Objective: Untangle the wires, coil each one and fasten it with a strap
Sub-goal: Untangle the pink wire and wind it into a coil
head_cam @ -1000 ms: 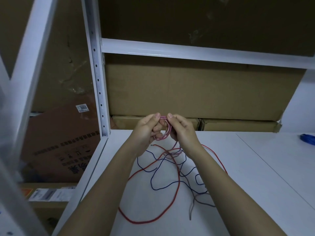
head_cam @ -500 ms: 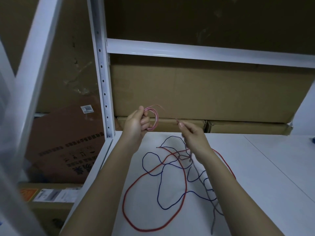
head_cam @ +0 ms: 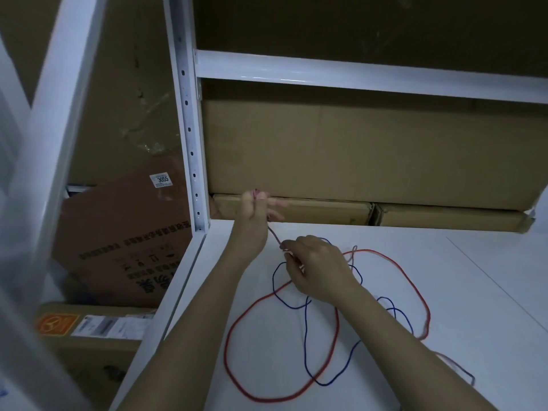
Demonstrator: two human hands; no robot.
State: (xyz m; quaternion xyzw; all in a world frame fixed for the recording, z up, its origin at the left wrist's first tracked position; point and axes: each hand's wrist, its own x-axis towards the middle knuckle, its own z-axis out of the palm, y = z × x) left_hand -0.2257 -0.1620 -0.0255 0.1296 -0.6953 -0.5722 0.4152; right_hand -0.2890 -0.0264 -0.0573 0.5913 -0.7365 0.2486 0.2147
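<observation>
Head camera, looking down over a white shelf (head_cam: 444,292): a thin pink wire (head_cam: 274,236) ran taut between the person's two hands, above the shelf's rear left corner. The left hand (head_cam: 255,209), raised near the white perforated upright (head_cam: 189,149), gripped a small bundle of that pink wire between thumb and curled fingers; motion blur hid how many turns the bundle held. The right hand (head_cam: 317,268), lower and just to the right, hovered over the shelf with its fingers curled around the same pink strand, pinching it at the fingertips (head_cam: 286,252).

Beneath and around the right hand, a red wire (head_cam: 237,321) lay in one wide loop on the shelf surface, crossed several times by a blue wire (head_cam: 305,345) that wound in smaller loops inside and across it. A greyish-pink strand (head_cam: 453,361) trailed from behind the right forearm toward the shelf's near right side; whether it joined the held wire could not be told.

Along the back of the shelf stood large brown cardboard boxes (head_cam: 355,149), two flatter ones beneath a bigger one, under a white crossbeam (head_cam: 355,75). Left of the upright, a reddish-brown carton (head_cam: 124,232) with printed characters and a label reading 3055 leaned beside the shelving.
</observation>
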